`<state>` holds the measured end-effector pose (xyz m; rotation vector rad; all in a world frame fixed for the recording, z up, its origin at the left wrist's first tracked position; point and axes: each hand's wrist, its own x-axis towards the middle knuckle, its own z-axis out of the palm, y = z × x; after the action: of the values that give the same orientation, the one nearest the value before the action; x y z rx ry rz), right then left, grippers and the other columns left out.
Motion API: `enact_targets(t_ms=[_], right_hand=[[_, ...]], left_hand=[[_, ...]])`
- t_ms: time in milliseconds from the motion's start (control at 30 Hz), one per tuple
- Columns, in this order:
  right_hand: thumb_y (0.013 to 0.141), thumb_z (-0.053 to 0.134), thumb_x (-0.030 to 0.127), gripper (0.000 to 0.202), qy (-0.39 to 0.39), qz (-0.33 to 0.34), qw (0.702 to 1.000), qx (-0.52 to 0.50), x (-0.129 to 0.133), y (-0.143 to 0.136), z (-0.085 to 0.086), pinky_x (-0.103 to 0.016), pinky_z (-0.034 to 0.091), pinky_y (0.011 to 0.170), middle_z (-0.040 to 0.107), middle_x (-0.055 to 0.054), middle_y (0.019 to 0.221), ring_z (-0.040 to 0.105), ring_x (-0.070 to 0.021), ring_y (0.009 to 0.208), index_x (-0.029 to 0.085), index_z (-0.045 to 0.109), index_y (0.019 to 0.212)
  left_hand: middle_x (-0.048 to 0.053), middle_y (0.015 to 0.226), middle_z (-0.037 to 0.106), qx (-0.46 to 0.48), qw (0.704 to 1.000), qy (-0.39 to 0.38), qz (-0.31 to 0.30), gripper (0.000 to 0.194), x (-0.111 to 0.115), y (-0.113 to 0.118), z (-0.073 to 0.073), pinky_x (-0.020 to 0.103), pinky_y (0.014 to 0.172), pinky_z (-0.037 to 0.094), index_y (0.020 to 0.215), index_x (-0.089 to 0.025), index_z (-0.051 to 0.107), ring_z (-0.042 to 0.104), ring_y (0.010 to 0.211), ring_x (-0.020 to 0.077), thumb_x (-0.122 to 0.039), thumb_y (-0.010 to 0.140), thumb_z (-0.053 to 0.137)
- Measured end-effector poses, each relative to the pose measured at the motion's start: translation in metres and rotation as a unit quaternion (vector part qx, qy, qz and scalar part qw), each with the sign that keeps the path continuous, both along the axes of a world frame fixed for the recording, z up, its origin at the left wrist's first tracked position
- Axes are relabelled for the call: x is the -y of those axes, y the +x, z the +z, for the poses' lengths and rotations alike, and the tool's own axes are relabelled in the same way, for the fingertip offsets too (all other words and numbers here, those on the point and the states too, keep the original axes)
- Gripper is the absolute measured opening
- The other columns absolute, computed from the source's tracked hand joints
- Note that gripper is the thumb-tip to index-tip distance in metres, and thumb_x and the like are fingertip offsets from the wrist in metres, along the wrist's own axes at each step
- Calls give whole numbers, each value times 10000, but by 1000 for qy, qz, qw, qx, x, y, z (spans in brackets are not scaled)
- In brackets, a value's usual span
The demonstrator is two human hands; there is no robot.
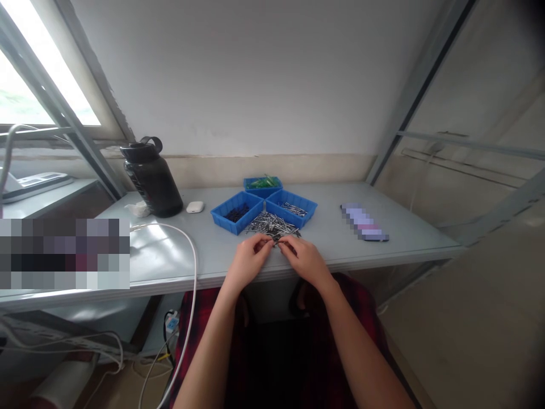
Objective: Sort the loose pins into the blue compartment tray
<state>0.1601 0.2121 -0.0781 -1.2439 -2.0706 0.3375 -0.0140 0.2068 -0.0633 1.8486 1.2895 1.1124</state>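
My left hand (251,257) and my right hand (303,258) meet at the near edge of a heap of thin metal pins or screws (272,224) on the table. The fingers of both are pinched together, thumbs toward each other; what lies between the fingertips is too small to make out. Behind the heap stand three blue plastic bins. In the left bin (218,217) are small dark pieces (237,213). Slim silvery pieces (293,209) lie in the right bin (313,205). Green translucent pieces (264,182) fill the back bin (251,189).
On the left of the grey table (340,250) are a black water bottle (153,182), a white earbud case (195,207) and crumpled tissue (138,209). A white cable (193,255) hangs over the front edge. At right lies a phone (364,222). Metal frame posts (421,85) flank the table.
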Motion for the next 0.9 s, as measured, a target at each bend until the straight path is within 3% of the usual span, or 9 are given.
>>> enact_targets(t_ms=[300, 500, 733, 900], right_hand=[[975, 335, 294, 275, -4, 10, 1000, 3, 1, 0, 3, -268, 398, 698, 627, 0, 743, 582, -167, 731, 237, 570, 844], [970, 341, 276, 218, -19, 10, 1000, -14, 2, -1, 4, -263, 397, 696, 635, 10, 767, 588, -166, 731, 251, 555, 939], [964, 358, 284, 212, -28, 6, 999, -30, 2, -1, 5, -268, 411, 702, 647, 7, 777, 602, -170, 741, 254, 563, 1006], [969, 346, 311, 236, -40, 20, 998, -38, 1, 0, 7, -266, 414, 699, 646, 3, 772, 600, -168, 738, 247, 573, 966]], left_hand=[[30, 781, 675, 2, 1000, 3, 5, 228, -1, 1, -2, 281, 704, 462, 945, -175, 650, 608, 736, 175, -327, 854, 507], [41, 850, 697, -10, 1000, 0, 6, 257, -1, 1, -1, 285, 718, 464, 972, -183, 663, 622, 776, 185, -345, 860, 498], [27, 843, 703, -29, 999, -2, -28, 235, 1, 2, 3, 278, 718, 451, 854, -187, 672, 624, 796, 187, -319, 866, 477], [24, 794, 686, -21, 1000, -7, -11, 210, 0, 2, 1, 275, 691, 451, 859, -184, 652, 614, 749, 179, -316, 853, 489]])
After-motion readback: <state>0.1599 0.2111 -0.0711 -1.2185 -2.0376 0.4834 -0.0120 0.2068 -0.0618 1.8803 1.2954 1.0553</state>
